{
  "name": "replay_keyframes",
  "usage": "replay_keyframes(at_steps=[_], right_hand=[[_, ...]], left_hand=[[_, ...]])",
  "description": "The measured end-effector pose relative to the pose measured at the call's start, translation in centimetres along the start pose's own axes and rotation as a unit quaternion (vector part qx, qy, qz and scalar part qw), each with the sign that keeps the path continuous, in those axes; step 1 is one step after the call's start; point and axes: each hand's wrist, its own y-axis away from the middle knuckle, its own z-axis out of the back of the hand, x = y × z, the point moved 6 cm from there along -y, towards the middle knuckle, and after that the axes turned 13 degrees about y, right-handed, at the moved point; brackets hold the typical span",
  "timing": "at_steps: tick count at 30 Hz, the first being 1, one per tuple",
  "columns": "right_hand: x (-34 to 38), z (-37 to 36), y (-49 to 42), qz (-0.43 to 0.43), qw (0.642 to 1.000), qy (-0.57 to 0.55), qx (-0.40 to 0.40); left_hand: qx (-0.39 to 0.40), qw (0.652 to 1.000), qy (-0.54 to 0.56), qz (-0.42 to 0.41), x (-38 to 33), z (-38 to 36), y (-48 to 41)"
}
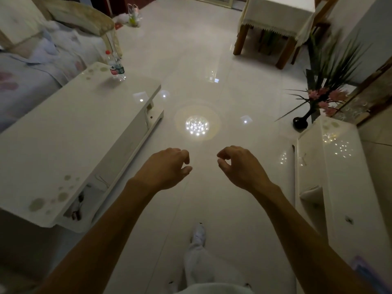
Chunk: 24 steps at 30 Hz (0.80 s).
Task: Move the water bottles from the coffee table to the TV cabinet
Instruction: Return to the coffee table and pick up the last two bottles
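Two clear water bottles (116, 65), one with a red cap, stand close together at the far end of the white coffee table (70, 132) on the left. The white TV cabinet (337, 166) runs along the right side. My left hand (167, 166) and my right hand (239, 166) hover over the floor between the two pieces of furniture. Both hands hold nothing, with fingers loosely curled and apart. The bottles are well beyond arm's reach, ahead and to the left.
A sofa (31, 66) with a floral cover lies behind the coffee table. A black vase with a plant (318, 96) stands at the cabinet's far end. A cloth-covered wooden table (277, 20) is at the back right. My leg and white shoe (198, 236) show below on the glossy tiled floor.
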Motion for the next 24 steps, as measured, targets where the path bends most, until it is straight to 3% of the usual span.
replay_keyframes(at_steps=[14, 24], right_hand=[[-8.1, 1.8, -18.3, 0.022, 0.999, -0.029, -0.002], [-7.7, 0.6, -27.4, 0.04, 0.999, -0.025, 0.027]], left_hand=[[-0.052, 0.997, 0.021, 0.056, 0.7, 6.3, -16.1], [-0.018, 0.996, 0.02, 0.082, 4.9, 7.6, -24.0]])
